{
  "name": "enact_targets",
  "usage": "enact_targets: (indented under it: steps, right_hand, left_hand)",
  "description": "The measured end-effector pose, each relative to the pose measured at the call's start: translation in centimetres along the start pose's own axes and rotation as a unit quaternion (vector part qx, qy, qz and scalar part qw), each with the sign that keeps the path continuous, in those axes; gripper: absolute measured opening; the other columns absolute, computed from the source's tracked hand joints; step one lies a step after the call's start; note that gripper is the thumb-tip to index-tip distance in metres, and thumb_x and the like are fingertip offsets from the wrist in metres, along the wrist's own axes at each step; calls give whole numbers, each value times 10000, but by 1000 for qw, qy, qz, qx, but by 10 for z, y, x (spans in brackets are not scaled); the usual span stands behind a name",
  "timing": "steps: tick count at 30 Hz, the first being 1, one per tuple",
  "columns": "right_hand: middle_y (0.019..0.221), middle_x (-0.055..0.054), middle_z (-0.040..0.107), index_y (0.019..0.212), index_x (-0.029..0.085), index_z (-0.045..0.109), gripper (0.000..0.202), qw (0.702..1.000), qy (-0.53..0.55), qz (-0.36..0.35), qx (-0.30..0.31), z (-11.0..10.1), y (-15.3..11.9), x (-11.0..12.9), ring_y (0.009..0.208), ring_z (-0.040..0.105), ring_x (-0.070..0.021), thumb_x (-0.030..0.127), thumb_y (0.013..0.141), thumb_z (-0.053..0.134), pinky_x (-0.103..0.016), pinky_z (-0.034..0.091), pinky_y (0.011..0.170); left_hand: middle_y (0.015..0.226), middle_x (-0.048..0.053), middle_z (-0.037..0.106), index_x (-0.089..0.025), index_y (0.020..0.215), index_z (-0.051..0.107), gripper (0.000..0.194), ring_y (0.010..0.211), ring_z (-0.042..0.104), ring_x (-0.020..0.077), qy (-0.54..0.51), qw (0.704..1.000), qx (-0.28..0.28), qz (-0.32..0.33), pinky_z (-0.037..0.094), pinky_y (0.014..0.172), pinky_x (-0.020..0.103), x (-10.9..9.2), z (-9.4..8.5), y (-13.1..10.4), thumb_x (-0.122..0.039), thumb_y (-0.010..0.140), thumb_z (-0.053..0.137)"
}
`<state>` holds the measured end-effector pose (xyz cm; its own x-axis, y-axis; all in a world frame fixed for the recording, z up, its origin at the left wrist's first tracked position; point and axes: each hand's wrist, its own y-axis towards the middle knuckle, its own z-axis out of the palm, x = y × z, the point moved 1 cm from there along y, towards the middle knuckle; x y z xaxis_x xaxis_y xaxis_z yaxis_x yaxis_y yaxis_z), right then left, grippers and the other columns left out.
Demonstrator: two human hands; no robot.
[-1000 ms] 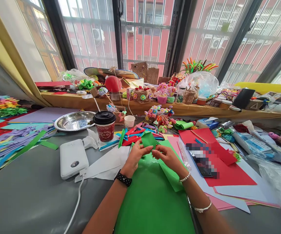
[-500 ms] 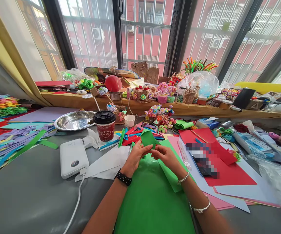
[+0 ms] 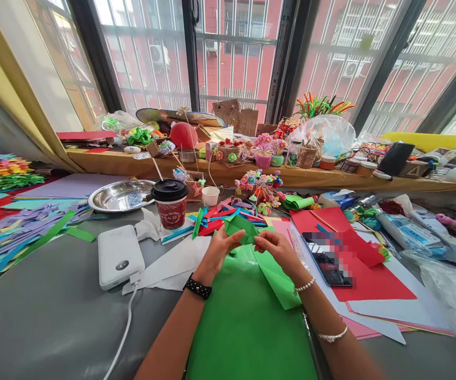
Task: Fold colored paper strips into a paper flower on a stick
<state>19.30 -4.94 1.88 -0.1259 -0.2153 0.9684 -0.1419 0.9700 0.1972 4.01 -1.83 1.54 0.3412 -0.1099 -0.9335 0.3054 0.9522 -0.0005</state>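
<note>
A small folded piece of green paper [image 3: 240, 229] is held up between my two hands. My left hand [image 3: 220, 250] grips its left side, thumb in front and fingers partly behind it. At its right edge, my right hand [image 3: 277, 249] pinches the paper between thumb and fingertips. Below the hands lies a large green sheet [image 3: 255, 322], and another green sheet [image 3: 279, 282] with a slanted edge rests by my right wrist. Just beyond the hands is a heap of red, blue and purple folded paper strips [image 3: 216, 214].
To the left are a white power bank [image 3: 119, 253] with a cable, a lidded cup [image 3: 171, 208] with a straw and a steel plate [image 3: 111, 198]. On the right, a phone [image 3: 325, 258] lies on red paper [image 3: 386, 285]. Crafts crowd the windowsill [image 3: 141, 166] behind.
The green paper has turned from upright to a lower, wider position. My hands have moved slightly apart, the right one shifting to the right along the paper's edge.
</note>
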Motion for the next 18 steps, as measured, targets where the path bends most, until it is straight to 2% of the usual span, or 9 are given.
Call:
enact_targets:
  steps: [3, 8, 14, 18]
  right_hand:
    - [584, -1, 565, 609, 145, 548, 249, 999, 13, 35, 36, -7, 1, 0, 575, 519, -102, 378, 698, 548, -230, 409, 577]
    - [573, 0, 568, 606, 140, 546, 243, 997, 26, 63, 43, -11, 2, -7, 570, 525, -97, 371, 679, 570, -229, 415, 580]
    - [618, 4, 554, 683, 130, 598, 252, 996, 43, 66, -38, -10, 6, -14, 555, 530, -98, 378, 635, 604, -229, 443, 517]
    - [653, -8, 584, 736, 128, 623, 263, 994, 51, 60, -74, -10, 6, -13, 506, 530, -92, 351, 599, 634, -233, 451, 479]
  left_hand:
    - [832, 47, 616, -156, 902, 580, 360, 722, 566, 139, -9, 1000, -6, 5, 450, 651, 253, -6, -10, 3, -394, 633, 604]
    - [851, 59, 632, -140, 812, 631, 320, 724, 564, 146, 74, 993, -83, 43, 442, 636, 233, -5, -22, 8, -327, 556, 673]
    - [739, 33, 634, -125, 763, 624, 305, 675, 563, 132, 118, 990, -80, 23, 457, 604, 231, -5, -15, 5, -305, 525, 687]
    - [711, 18, 631, -135, 744, 630, 275, 657, 560, 122, 149, 986, -64, 36, 453, 577, 215, -5, -14, 5, -296, 529, 684]
